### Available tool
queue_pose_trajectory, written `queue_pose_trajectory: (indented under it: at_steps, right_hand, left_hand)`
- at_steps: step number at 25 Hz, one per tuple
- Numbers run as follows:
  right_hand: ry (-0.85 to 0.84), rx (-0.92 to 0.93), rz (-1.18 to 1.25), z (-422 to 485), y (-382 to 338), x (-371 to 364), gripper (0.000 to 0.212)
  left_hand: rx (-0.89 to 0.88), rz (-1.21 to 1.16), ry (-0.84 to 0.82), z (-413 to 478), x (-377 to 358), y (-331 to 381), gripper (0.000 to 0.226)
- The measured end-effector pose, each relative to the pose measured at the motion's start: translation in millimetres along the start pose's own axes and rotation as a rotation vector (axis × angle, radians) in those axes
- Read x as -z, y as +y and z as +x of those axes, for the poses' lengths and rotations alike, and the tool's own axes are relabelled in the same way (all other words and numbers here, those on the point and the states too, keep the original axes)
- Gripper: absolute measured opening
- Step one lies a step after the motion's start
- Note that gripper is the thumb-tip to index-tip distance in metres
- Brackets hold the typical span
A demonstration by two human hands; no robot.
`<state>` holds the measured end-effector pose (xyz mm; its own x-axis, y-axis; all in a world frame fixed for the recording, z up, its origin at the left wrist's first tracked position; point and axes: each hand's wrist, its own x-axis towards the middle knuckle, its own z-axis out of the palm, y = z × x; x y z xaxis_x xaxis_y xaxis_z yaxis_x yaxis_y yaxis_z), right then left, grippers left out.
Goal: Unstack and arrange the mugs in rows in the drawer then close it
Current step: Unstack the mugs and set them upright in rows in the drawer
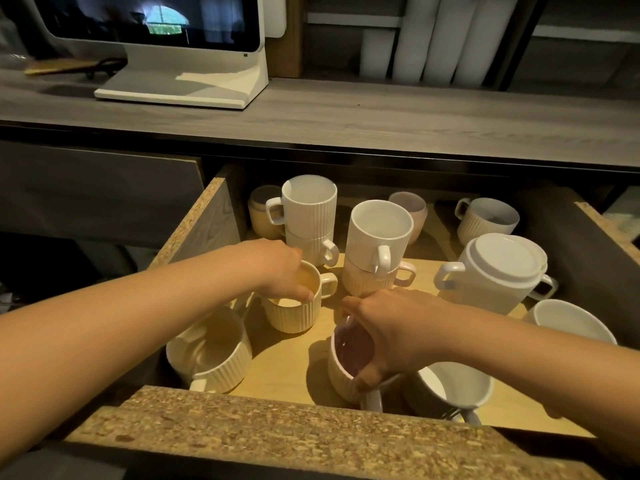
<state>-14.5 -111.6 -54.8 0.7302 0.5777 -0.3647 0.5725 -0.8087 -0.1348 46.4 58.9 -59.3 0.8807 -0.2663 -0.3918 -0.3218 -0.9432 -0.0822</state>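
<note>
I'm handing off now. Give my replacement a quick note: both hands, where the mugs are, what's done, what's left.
Left hand grips the rim of a cream mug. Right hand grips the rim of a pinkish mug.
Drawer open. Two two-mug stacks remain: back left stack and centre stack. Lidded pot at right.
Several single mugs stand loose, no clear rows.
Left: unstack, align rows, close drawer.

No legible txt, labels or nos. anywhere; monitor [145, 26] screen dark.
</note>
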Motion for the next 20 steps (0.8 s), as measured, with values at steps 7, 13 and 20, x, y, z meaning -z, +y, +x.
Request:
queue_pose_trajectory:
  at_steps: [7,13,20]
  right_hand:
    - [-0.017,-0.017,0.017,-1,3,1,0.071]
    - [-0.008,-0.064,-0.011,-3,7,3,0.069]
    - [-0.017,-0.095,-0.026,-3,17,2,0.070]
  left_hand:
    - [0.044,-0.076,0.125,5,-12,9,0.070]
    - [-0.207,-0.062,-0.065,-7,-2,0,0.084]
    - [-0.489,0.018,-0.158,-24,-1,7,0.089]
